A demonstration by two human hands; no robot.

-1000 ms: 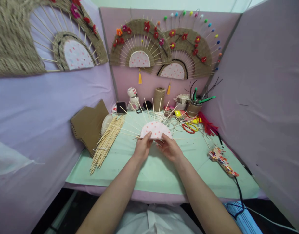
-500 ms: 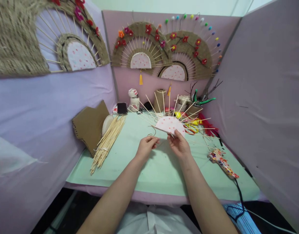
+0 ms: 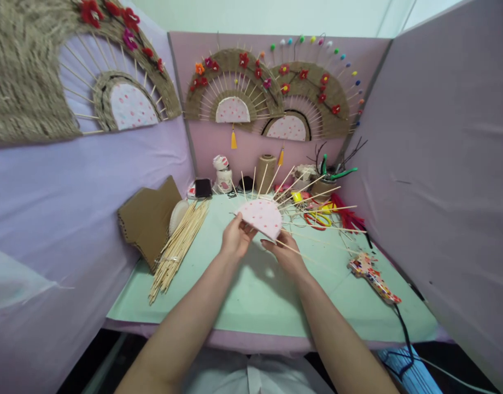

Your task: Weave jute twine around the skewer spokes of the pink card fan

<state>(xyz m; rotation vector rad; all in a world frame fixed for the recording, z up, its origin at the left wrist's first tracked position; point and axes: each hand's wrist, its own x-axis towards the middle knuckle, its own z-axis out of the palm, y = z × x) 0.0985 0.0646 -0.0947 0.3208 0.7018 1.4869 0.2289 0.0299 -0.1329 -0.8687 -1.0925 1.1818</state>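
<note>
A half-round fan base (image 3: 262, 216), pink with red dots, is held above the table with thin wooden sticks (image 3: 306, 204) spreading from its curved edge. My left hand (image 3: 237, 238) is closed on its left corner, thumb on the front and fingers behind. At the lower right corner, my right hand (image 3: 287, 253) grips around the edge and the lowest stick. Its fingers are partly hidden behind the base, and its thumb points left under the corner.
On the left lie a bundle of sticks (image 3: 180, 249) and brown cardboard (image 3: 148, 219). A twine spool (image 3: 266, 172), scissors (image 3: 317, 220) and a pot with green-handled pliers (image 3: 323, 189) are at the back. A patterned glue gun (image 3: 374, 278) lies right. Finished fans (image 3: 230, 76) hang behind.
The fan base has moved left and tilted down to the right. My left hand has taken its left corner, while my right hand has shifted down to the lower right corner.
</note>
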